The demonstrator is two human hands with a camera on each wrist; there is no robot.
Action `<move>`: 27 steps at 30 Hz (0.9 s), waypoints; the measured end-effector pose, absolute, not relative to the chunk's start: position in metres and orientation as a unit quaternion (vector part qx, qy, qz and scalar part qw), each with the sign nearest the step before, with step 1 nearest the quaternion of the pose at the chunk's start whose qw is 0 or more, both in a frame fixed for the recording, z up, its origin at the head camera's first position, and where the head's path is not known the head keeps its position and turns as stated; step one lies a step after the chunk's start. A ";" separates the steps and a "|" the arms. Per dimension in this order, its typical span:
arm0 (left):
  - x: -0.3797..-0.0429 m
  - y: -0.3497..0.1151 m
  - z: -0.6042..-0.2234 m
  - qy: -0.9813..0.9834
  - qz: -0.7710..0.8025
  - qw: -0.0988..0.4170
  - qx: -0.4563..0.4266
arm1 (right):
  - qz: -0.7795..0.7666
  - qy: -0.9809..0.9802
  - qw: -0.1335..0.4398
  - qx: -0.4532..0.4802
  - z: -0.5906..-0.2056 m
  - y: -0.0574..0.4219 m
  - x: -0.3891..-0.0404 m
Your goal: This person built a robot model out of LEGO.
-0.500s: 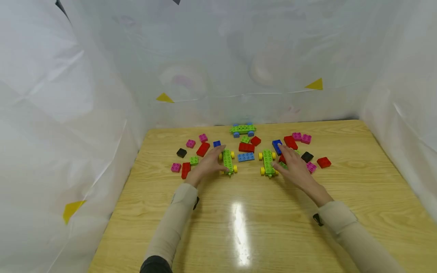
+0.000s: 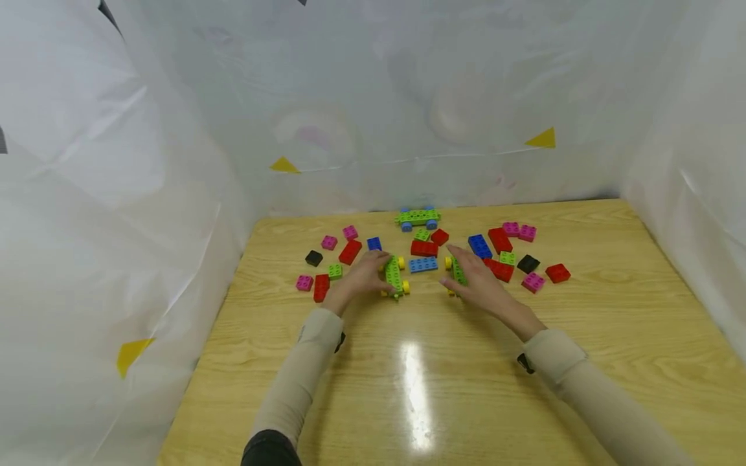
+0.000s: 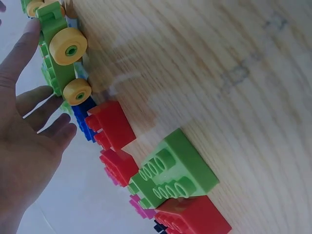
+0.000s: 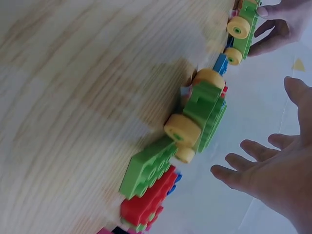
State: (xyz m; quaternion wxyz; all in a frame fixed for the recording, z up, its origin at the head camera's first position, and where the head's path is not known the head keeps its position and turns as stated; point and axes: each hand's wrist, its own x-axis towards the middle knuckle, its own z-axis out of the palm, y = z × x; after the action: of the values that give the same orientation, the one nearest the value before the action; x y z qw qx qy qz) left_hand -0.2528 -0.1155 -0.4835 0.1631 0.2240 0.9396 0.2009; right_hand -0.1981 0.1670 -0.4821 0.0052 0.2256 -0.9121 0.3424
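Note:
My left hand (image 2: 362, 277) curves along the left side of a green toy car base (image 2: 394, 275) with yellow wheels, thumb at its near end and fingertips at its far end. In the right wrist view the same fingers lie against that base (image 4: 246, 36). Over a second green car base (image 2: 458, 272) with yellow wheels, my right hand (image 2: 482, 285) hovers with spread, nearly straight fingers, hiding its right side. The right wrist view shows a gap between the hand (image 4: 273, 165) and this base (image 4: 207, 107). A light blue brick (image 2: 423, 265) lies between the two bases.
A third green base (image 2: 418, 217) with blue wheels stands at the back. Red (image 2: 350, 252), pink (image 2: 329, 243) and black (image 2: 314, 258) bricks lie at left. More red (image 2: 558, 273), pink (image 2: 533, 283) and dark blue (image 2: 480, 246) bricks lie at right. White sheeting (image 2: 408, 129) encloses the table.
My right hand has moved left, from beside the dark blue and red bricks to over the right car base. The left hand stays at its base. The head view has shifted slightly.

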 end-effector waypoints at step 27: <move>-0.219 -0.108 -0.482 0.932 0.194 0.183 0.247 | 0.372 -0.878 -0.101 0.284 -0.499 0.116 -0.200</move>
State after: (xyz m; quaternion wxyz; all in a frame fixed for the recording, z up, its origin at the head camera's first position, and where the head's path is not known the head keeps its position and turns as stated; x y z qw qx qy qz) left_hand -0.2185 -0.1082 -0.4821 0.1833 0.2473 0.9316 0.1936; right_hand -0.2004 0.1163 -0.4994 -0.1008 0.2838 -0.8782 0.3716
